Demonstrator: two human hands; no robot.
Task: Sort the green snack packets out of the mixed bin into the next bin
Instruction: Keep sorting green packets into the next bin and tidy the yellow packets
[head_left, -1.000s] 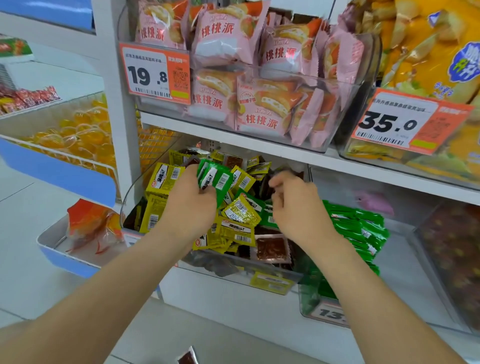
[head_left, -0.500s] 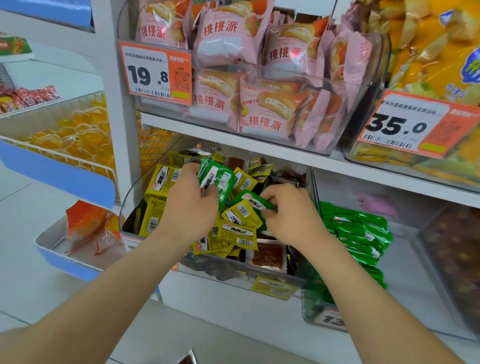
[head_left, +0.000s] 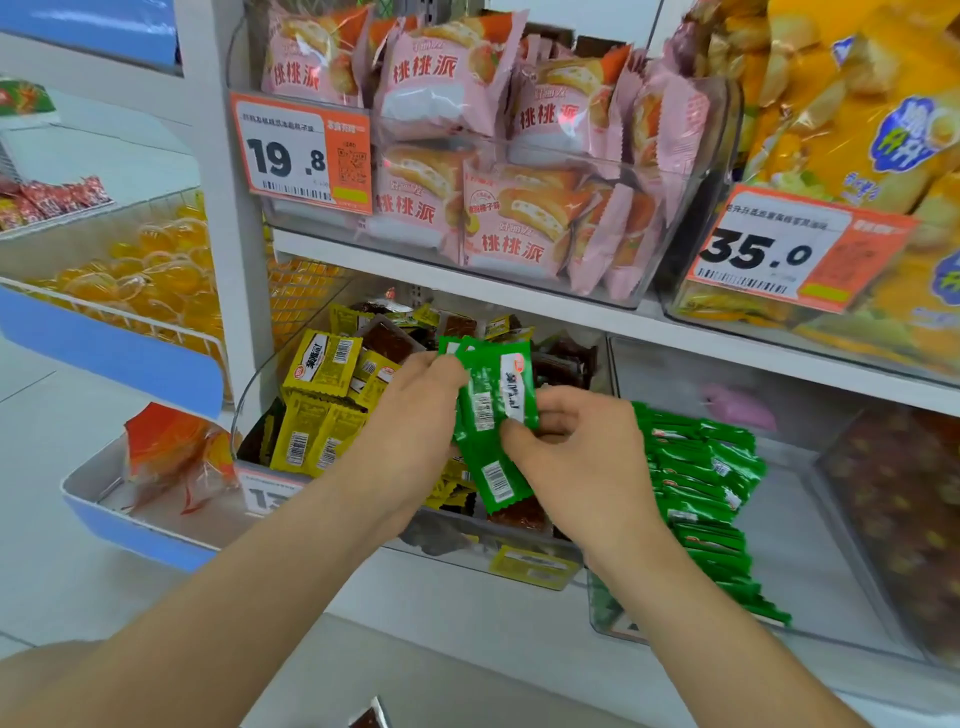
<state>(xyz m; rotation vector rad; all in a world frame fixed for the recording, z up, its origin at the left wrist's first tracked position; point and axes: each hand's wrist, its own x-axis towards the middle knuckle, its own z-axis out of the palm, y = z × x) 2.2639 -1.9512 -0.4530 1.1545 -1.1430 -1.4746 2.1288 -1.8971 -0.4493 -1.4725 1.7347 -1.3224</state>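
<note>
View from the head, looking down at a shop shelf (head_left: 493, 639) with two clear bins side by side. Both bare forearms reach in from below.

The left hand (head_left: 410, 410) hovers over the mixed bin (head_left: 240, 415), its fingers (head_left: 444, 366) curled round a small fan of green packets (head_left: 498, 395) held upright above the bin's contents. The right hand (head_left: 576, 441) meets it from the right, thumb and fingers pinching the same bunch near its lower edge. So both hands are grasping the green packets; neither is released.

The mixed bin below holds yellow packets (head_left: 322, 364) at the left and brown packets (head_left: 387, 338) toward the back. Whether more green ones lie under the hands cannot be seen.

Just to the right stands the next bin (head_left: 821, 545), with a green pile (head_left: 696, 478) stacked along its left side and bare floor beyond.

The step in hand appears to be gathering: picked green packets are being squared into one bunch, clear of the mixed bin but not yet over the next bin. The next move likely calls for one hand to take the whole bunch firmly, carry it right across the wall between the bins, and lay it on the green pile without letting the slippery packets slide apart.
</note>
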